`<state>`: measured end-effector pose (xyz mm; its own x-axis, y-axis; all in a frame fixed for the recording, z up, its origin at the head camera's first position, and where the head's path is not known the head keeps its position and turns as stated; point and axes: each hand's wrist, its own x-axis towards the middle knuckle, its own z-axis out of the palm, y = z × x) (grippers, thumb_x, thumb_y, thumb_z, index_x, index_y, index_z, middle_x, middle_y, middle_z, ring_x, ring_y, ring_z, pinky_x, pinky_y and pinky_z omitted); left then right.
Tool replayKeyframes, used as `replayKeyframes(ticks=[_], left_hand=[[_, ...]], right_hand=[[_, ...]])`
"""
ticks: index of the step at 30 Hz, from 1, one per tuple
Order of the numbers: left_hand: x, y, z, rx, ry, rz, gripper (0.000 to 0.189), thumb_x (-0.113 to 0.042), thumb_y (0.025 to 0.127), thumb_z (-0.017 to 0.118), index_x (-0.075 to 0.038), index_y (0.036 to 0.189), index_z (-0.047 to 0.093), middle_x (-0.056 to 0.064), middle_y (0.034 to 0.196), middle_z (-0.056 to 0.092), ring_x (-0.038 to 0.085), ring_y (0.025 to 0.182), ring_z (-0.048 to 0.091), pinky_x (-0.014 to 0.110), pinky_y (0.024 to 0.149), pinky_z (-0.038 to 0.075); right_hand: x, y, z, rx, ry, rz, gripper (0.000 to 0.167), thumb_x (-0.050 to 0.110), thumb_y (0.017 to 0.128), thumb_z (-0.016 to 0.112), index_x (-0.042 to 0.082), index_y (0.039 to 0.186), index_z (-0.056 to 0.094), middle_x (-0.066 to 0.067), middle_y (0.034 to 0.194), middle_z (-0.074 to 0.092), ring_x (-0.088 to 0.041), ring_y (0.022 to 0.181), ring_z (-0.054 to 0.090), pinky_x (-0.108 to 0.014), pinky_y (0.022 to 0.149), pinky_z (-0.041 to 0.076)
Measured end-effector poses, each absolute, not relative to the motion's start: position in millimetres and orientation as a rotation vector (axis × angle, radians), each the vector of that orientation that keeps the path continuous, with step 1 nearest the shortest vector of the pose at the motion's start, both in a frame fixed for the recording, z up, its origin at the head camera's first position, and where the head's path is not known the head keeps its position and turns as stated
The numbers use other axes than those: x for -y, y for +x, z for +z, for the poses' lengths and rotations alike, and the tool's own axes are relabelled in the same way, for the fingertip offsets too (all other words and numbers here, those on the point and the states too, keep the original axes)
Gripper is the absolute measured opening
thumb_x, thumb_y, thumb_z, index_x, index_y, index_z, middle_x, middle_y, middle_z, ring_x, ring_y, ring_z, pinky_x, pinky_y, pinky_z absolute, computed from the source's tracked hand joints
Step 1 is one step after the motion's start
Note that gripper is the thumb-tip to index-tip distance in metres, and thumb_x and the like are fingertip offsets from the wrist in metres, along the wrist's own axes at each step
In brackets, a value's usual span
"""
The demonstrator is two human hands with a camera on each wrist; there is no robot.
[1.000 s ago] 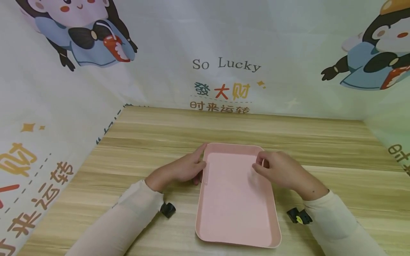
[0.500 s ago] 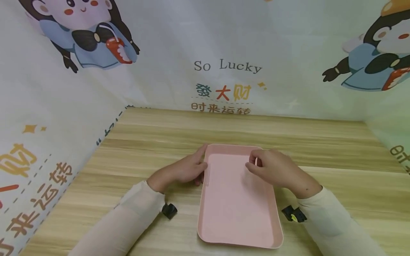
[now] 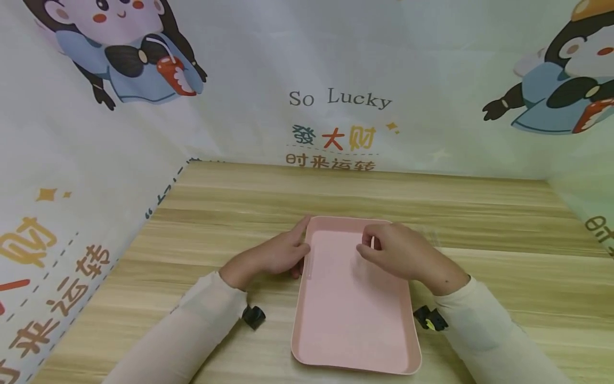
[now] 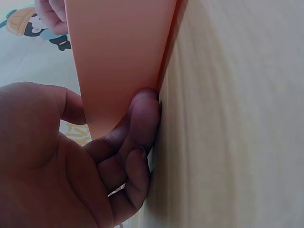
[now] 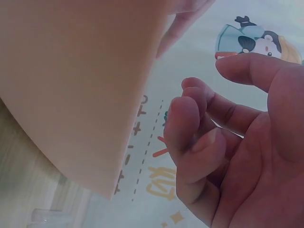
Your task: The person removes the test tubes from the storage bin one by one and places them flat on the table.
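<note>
A pink rectangular tray (image 3: 355, 330) lies lengthwise on the wooden table. My left hand (image 3: 283, 253) grips its left wall: the thumb is at the rim, and curled fingers lie against the outer side, as the left wrist view shows. Over the tray's far right part hovers my right hand (image 3: 403, 250), its fingers loosely curled. In the right wrist view, thumb and fingers stand apart with nothing between them. Behind that hand, a clear plastic piece (image 3: 434, 234) shows faintly on the table; the right wrist view has it at the lower left (image 5: 50, 217).
Cloth sheets (image 3: 431, 80) printed with cartoon figures and lettering hang behind and along both sides of the table (image 3: 230, 202). A small black device (image 3: 253, 317) sits at the left cuff, and another (image 3: 430, 318) at the right cuff.
My right hand has moved left, from the tray's right rim to farther over its inside, uncovering the clear piece behind it. My left hand keeps its place on the tray.
</note>
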<state>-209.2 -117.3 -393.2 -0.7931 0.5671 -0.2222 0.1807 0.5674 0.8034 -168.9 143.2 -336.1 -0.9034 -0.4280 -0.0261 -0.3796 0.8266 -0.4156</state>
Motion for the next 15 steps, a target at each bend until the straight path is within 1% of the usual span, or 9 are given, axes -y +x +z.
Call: replayKeyframes(ticks=[7,15], left_hand=[[117.8,-209.3,-395.5,-2.339,0.589,1.148,0.075,-0.013,0.102,0.036,-0.013,0.161,-0.010,0.011,0.068,0.064,0.018,0.054,0.060,0.032,0.058,0.055],[117.3,-206.8,-393.6,-2.338,0.579,1.152,0.076,-0.013,0.101,0.037,-0.013,0.161,-0.009,0.010,0.067,0.066,0.018,0.054,0.062,0.033,0.057,0.056]], right_hand=[[-142.1,-170.1,-329.2,-2.885,-0.639,-0.620,0.019,0.029,0.097,0.058,0.015,0.088,0.065,0.001,0.072,0.060,-0.012,0.058,0.050,-0.028,0.056,0.042],[-128.9,-172.8,-327.1,-2.862,-0.690,-0.650,0.019,0.030,0.097,0.058,0.016,0.086,0.065,0.002,0.069,0.059,-0.011,0.057,0.049,-0.028,0.056,0.042]])
